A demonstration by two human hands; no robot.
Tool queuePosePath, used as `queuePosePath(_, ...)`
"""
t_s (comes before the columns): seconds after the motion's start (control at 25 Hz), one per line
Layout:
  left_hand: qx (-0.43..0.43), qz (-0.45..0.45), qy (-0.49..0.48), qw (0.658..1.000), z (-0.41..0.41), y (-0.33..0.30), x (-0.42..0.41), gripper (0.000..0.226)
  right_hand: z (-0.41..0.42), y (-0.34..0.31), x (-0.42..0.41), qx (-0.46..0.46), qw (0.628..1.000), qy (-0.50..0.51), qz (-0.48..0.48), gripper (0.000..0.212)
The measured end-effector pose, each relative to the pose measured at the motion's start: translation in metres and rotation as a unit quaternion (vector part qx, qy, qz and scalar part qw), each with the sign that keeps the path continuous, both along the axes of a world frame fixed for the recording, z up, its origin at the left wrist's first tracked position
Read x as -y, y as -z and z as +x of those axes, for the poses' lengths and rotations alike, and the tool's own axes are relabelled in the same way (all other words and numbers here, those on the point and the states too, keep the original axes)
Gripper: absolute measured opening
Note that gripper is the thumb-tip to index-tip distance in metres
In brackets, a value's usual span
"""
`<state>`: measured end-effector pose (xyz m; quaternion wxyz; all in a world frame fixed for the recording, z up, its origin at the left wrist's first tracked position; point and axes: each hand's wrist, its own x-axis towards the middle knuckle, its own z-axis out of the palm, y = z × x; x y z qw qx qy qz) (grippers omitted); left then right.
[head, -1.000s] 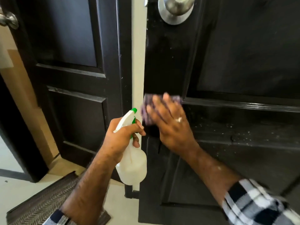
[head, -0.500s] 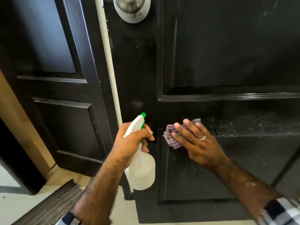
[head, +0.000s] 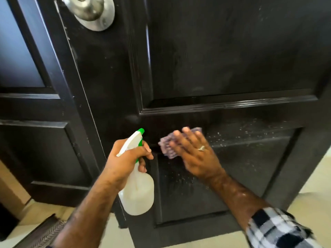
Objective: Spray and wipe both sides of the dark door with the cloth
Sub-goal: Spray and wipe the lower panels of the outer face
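The dark panelled door (head: 223, 56) fills most of the view, with a silver knob (head: 91, 9) at the top left. My right hand (head: 195, 154) lies flat with straight fingers and presses a purple checked cloth (head: 167, 146) against the door's middle rail, just below the upper panel. White spray droplets speckle the rail and lower panel to the right of the cloth. My left hand (head: 125, 158) grips the neck of a white spray bottle (head: 138, 190) with a green nozzle, held just left of the cloth and close to the door's edge.
A second dark door (head: 35, 140) stands to the left, behind the open one. A ribbed doormat (head: 46, 235) lies on the pale floor at the bottom left. Pale floor tiles (head: 318, 179) show at the lower right.
My right hand slid the cloth down from the door's edge onto the rail and slightly right. The view shifted left and lower; the left hand kept the bottle beside it.
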<state>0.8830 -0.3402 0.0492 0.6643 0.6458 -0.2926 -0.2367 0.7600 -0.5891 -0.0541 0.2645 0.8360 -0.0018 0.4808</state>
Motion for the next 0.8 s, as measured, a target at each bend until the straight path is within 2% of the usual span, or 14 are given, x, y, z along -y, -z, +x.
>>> queuePosePath(0.08,-0.003,0.01,0.013,1.0,-0.006,0.003,0.002,0.009,-0.045,-0.005,0.057,0.141,0.98,0.069,0.118,0.08)
queuePosePath(0.16,-0.024,0.018,0.022,0.999,-0.013,0.003,0.008,0.029,-0.059,-0.02,0.081,0.339,0.884,0.097,0.307,0.065)
queuePosePath(0.2,-0.024,0.018,0.033,0.999,-0.015,0.002,0.014,0.034,-0.045,-0.029,0.068,0.414,0.827,0.089,0.371,0.059)
queuePosePath(0.24,-0.016,0.016,0.042,0.999,-0.016,0.001,0.019,0.028,-0.021,-0.032,0.045,0.444,0.798,0.079,0.4,0.058)
queuePosePath(0.28,-0.009,0.016,0.049,0.999,-0.019,-0.001,0.025,0.021,0.003,-0.03,0.02,0.423,0.812,0.068,0.396,0.059)
queuePosePath(0.36,-0.01,0.019,0.051,0.998,-0.022,-0.007,0.039,0.026,0.025,-0.01,-0.018,0.228,0.937,0.026,0.265,0.059)
queuePosePath(0.4,-0.012,0.02,0.051,0.998,-0.022,-0.007,0.045,0.03,0.016,0.0,-0.011,0.124,0.977,0.016,0.171,0.059)
queuePosePath(0.48,-0.001,0.022,0.066,0.998,-0.026,-0.008,0.055,0.034,-0.035,0.006,0.051,0.061,0.996,0.028,0.065,0.068)
queuePosePath(0.56,0.003,0.036,0.084,0.996,-0.031,-0.007,0.064,0.045,-0.079,-0.005,0.109,0.176,0.972,0.085,0.134,0.072)
queuePosePath(0.6,0.005,0.039,0.091,0.995,-0.035,-0.006,0.068,0.044,-0.088,-0.015,0.123,0.27,0.93,0.102,0.229,0.064)
queuePosePath(0.68,0.015,0.037,0.104,0.994,-0.043,-0.003,0.082,0.027,-0.067,-0.044,0.115,0.48,0.773,0.081,0.407,0.054)
queuePosePath(0.72,0.017,0.035,0.103,0.994,-0.045,-0.002,0.089,0.016,-0.045,-0.057,0.095,0.527,0.724,0.069,0.44,0.055)
queuePosePath(0.76,0.021,0.03,0.106,0.994,-0.049,-0.003,0.096,0.007,-0.026,-0.06,0.073,0.509,0.74,0.066,0.434,0.056)
queuePosePath(0.8,0.027,0.023,0.118,0.992,-0.054,-0.005,0.102,0.002,-0.015,-0.049,0.052,0.417,0.823,0.056,0.382,0.058)
